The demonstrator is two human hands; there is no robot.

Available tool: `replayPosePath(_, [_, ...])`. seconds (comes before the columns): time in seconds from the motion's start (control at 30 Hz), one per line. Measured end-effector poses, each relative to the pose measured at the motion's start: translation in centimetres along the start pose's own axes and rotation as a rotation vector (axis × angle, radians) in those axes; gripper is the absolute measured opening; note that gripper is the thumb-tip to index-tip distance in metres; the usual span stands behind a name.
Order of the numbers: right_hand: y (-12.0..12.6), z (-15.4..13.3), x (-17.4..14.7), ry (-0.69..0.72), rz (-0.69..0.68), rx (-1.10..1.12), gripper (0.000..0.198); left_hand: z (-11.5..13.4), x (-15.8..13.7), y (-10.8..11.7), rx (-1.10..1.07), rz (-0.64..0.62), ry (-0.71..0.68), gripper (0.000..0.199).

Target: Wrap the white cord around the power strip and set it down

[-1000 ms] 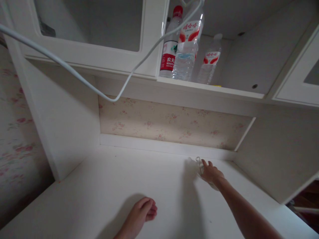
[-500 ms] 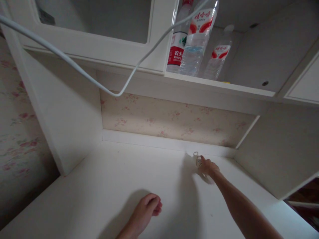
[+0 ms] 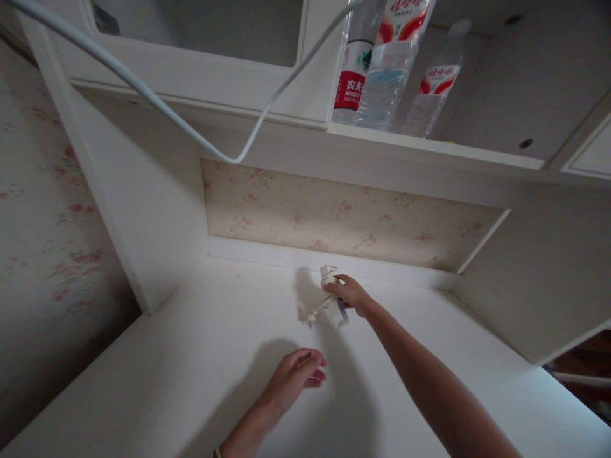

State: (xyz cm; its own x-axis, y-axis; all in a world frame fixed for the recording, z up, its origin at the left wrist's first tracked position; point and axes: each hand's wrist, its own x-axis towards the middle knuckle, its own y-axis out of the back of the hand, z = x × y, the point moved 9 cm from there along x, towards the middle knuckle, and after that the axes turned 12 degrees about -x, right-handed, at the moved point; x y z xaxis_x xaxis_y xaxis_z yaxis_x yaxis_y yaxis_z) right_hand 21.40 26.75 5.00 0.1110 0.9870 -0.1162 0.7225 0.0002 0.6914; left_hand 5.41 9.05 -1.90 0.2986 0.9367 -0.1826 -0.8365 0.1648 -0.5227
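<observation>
My right hand (image 3: 349, 292) reaches over the white desktop (image 3: 210, 375) toward its back edge, fingers closed on a bundled white cord (image 3: 328, 278). A small plug (image 3: 312, 317) dangles from the cord on its left side. Some pale, see-through material lies around the bundle, and the exact thing it belongs to is unclear. My left hand (image 3: 298, 375) hovers nearer to me, below and left of the bundle. Its fingers are loosely bent and apart, with nothing visible in them.
Above the desk is a white cabinet with plastic water bottles (image 3: 386, 86) in its open section. A thick white cable (image 3: 157, 102) hangs across the view in front of it. White side panels (image 3: 143, 191) flank the desk, and a floral wall strip (image 3: 344, 210) runs behind.
My right hand has moved left with the bundled cord, whose plug now shows. My left hand has risen slightly and its fingers have loosened. The camera view has shifted a little.
</observation>
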Motion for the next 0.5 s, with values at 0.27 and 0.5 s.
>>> replayPosePath(0.27, [-6.5, -2.3, -5.8, -0.063, -0.199, 0.333, 0.053, 0.4, 0.1, 1.7, -0.24, 0.154, -0.041, 0.053])
replayPosePath(0.5, [-10.1, -2.4, -10.0, -0.048, -0.236, 0.469, 0.053, 1.0, 0.6, 2.3, -0.109, 0.203, -0.139, 0.051])
